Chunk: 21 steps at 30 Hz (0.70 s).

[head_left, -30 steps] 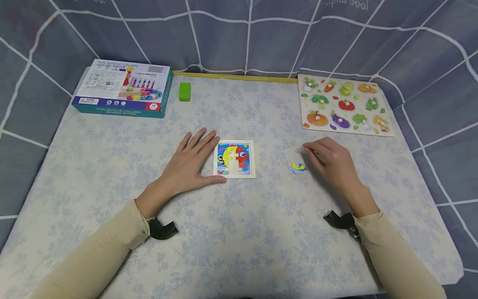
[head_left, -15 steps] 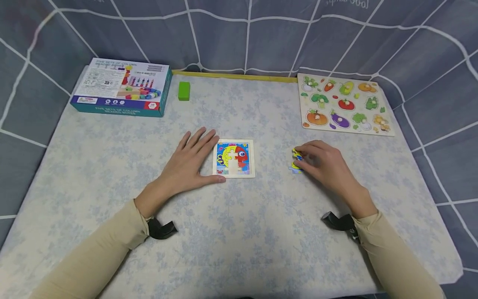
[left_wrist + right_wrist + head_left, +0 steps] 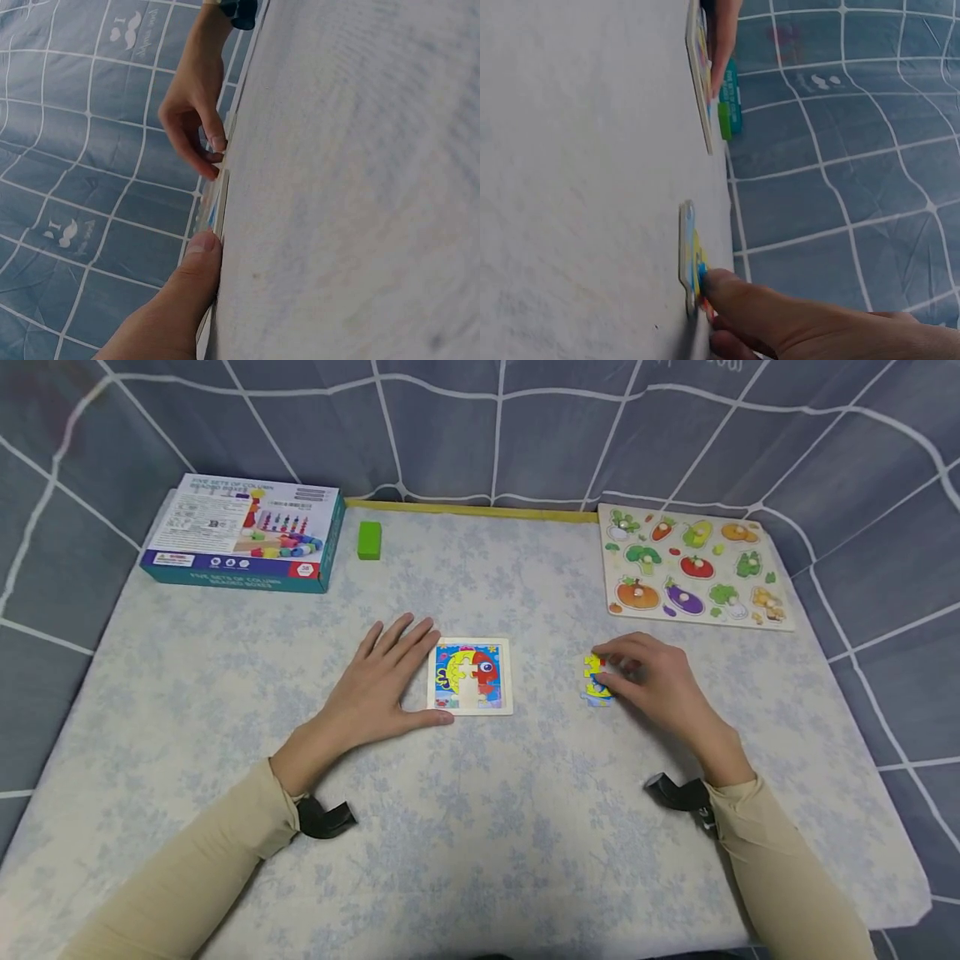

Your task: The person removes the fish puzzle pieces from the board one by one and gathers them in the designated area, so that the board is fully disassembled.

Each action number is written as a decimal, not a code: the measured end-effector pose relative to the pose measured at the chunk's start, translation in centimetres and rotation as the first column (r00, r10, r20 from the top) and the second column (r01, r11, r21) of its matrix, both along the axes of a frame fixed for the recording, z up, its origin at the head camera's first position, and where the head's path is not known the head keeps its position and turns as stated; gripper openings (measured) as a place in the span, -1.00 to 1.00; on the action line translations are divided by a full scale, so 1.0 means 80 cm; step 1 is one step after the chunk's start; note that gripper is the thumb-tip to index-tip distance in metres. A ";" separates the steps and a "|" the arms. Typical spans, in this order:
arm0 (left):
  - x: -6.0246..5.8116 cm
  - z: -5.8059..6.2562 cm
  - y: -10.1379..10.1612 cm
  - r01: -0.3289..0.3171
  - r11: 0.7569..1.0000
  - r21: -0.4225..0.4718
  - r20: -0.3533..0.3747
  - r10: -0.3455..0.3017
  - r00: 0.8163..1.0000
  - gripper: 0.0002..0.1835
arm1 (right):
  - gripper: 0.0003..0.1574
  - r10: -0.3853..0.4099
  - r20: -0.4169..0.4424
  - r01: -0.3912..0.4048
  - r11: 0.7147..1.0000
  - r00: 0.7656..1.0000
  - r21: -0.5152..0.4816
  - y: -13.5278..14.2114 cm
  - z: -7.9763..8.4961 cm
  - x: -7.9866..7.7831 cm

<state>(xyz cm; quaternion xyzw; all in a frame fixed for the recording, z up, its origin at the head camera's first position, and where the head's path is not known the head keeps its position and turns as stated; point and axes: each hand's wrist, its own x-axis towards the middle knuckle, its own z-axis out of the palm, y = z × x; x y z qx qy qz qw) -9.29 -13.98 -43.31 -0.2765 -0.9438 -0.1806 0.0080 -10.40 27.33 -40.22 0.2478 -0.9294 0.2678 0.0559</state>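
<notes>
Head view, centre of frame: I note the right hand (image 3: 651, 681) has closed its grip on the loose puzzle piece (image 3: 597, 679), fingers curled over it and pinching its edge, just right of centre on the surface (image 3: 480, 827). One second ago that piece lay flat and free beside the fingertips; half a second ago the fingers had reached it; now it is tipped up on edge in the pinch. My judgement: the pick-up is under way, not yet a carry, since the right wrist view shows the piece (image 3: 691, 259) with its lower edge at the cloth.

The left hand (image 3: 382, 681) lies flat, fingers straight, grip released, its thumb against the near corner of the small fish puzzle board (image 3: 470, 677). It has not shifted across the three moments. The board shows a pale unfilled slot in its middle.

Upper left of frame: a toy box (image 3: 243, 531) and a green block (image 3: 369, 540). Upper right: a vegetable peg puzzle (image 3: 690, 568). None of these has moved.
</notes>
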 end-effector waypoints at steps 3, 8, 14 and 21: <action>0.000 0.000 0.000 0.001 1.000 -0.005 0.001 -0.001 1.000 0.28 | -0.57 0.000 0.021 0.000 1.000 1.000 -0.012 0.005 -0.001 -0.001; 0.000 0.000 0.000 -0.002 1.000 -0.002 0.001 0.002 1.000 0.28 | -0.63 -0.001 0.018 0.001 1.000 1.000 -0.026 0.007 -0.004 -0.004; 0.000 0.001 0.000 -0.003 1.000 0.004 0.005 0.003 1.000 0.28 | -0.61 0.000 -0.002 0.000 1.000 1.000 -0.027 0.007 -0.007 -0.006; 0.000 0.000 0.000 -0.002 1.000 0.004 0.004 0.002 1.000 0.27 | -0.61 0.012 0.017 -0.012 0.999 1.000 -0.043 0.009 -0.009 -0.007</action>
